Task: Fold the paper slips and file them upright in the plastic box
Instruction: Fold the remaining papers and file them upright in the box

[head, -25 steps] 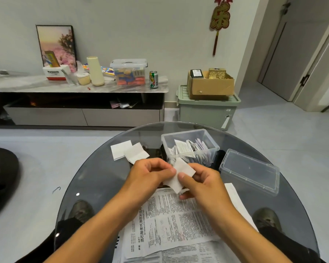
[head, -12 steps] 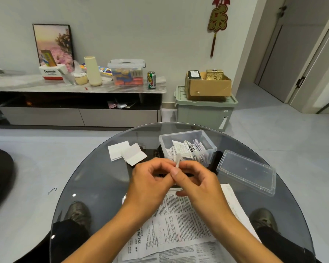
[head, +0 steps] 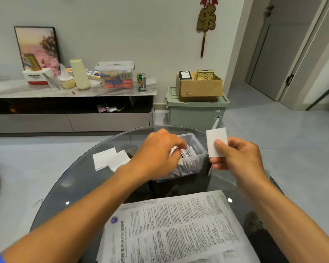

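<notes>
Folded slip point(head: 217, 142) pinched in right hand point(head: 239, 158); left hand point(head: 158, 154) fingers curled into plastic box point(head: 198, 149), parting filed slips point(head: 186, 153) — widen gap, drop it in upright.

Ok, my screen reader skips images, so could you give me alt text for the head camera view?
Seen from above, a person's right hand pinches a folded white slip upright while the left hand reaches into a clear plastic box of filed slips on a round glass table. Two more folded slips lie left of the box; printed sheets lie nearest the person.

White folded slip point(head: 217, 142) upright beside clear slip-filled plastic box point(head: 195, 157)
</notes>
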A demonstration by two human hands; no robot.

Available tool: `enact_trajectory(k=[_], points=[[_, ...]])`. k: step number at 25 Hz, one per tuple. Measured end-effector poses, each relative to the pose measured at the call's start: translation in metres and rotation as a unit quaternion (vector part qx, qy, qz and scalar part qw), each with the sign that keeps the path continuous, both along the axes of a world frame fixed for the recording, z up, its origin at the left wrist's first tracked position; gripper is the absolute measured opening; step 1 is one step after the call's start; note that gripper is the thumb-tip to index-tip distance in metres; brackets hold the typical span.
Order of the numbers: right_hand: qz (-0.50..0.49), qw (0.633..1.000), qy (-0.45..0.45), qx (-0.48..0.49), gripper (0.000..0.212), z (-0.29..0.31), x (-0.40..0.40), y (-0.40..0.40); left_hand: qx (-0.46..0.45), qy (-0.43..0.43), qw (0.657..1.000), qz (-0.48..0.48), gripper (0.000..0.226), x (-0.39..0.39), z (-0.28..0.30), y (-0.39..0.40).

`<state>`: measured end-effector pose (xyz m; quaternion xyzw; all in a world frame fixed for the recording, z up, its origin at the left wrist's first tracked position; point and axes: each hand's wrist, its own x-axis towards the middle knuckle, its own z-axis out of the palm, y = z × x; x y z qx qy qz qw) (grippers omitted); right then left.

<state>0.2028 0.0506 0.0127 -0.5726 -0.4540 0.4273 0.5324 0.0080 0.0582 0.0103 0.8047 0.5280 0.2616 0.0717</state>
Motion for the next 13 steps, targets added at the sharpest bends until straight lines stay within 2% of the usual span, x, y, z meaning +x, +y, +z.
enact_trajectory(k=[2,5,10,13], points=[[-0.012,1.000,0.012,-0.010,0.013,0.001,0.009,0.008,-0.005,0.124,0.991,-0.039,0.034,0.007,-0.002,0.036],[0.000,0.999,0.027,-0.022,0.021,-0.001,0.010,0.010,-0.034,0.211,0.973,-0.086,0.042,0.012,-0.011,0.065],[0.002,0.998,0.039,-0.039,0.027,-0.002,0.007,0.011,-0.029,0.267,0.956,-0.119,0.048,0.013,-0.016,0.072],[-0.022,1.000,-0.005,-0.008,0.013,-0.002,0.008,0.011,-0.027,0.272,0.953,-0.129,0.043,0.011,-0.016,0.072]])
